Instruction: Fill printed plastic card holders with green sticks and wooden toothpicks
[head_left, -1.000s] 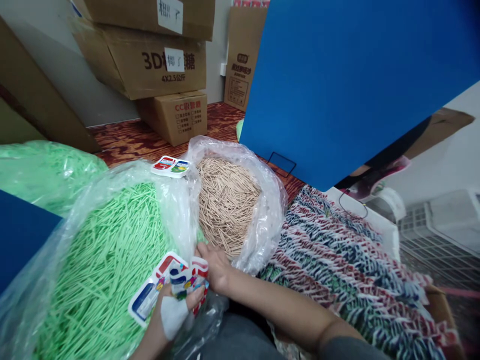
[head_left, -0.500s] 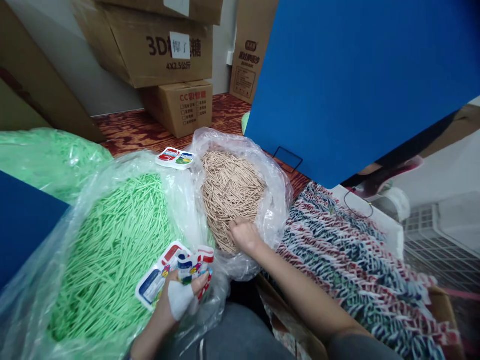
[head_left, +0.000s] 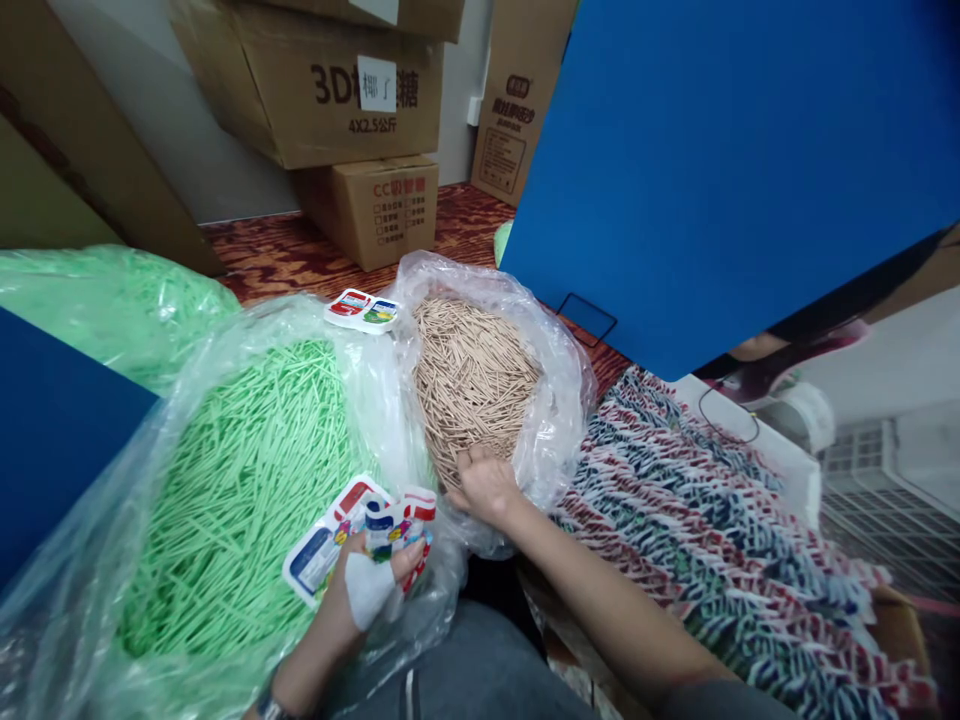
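Observation:
My left hand (head_left: pixel 369 592), with a white bandage on the thumb, is closed on a small stack of printed packets (head_left: pixel 352 535) in red, blue and white. It hovers at the near edge of a clear bag of green sticks (head_left: pixel 240 490). My right hand (head_left: pixel 484 485) reaches into the neighbouring clear bag of tan sticks (head_left: pixel 472 375). Its fingers are curled down among the tan sticks at the bag's near rim; what they pinch is hidden. Another printed packet (head_left: pixel 362 310) lies on top between the two bags.
A heap of striped red, blue and green wrapped pieces (head_left: pixel 720 560) fills a box at right. A blue board (head_left: pixel 712 160) leans above it. Cardboard boxes (head_left: pixel 352 100) stack at the back on a dark red patterned floor (head_left: pixel 262 255). Another green bag (head_left: pixel 97 300) sits far left.
My right hand left the packets by my left hand, went into the tan sticks, and has drawn back a little toward the bag's near rim. The left hand keeps its packets.

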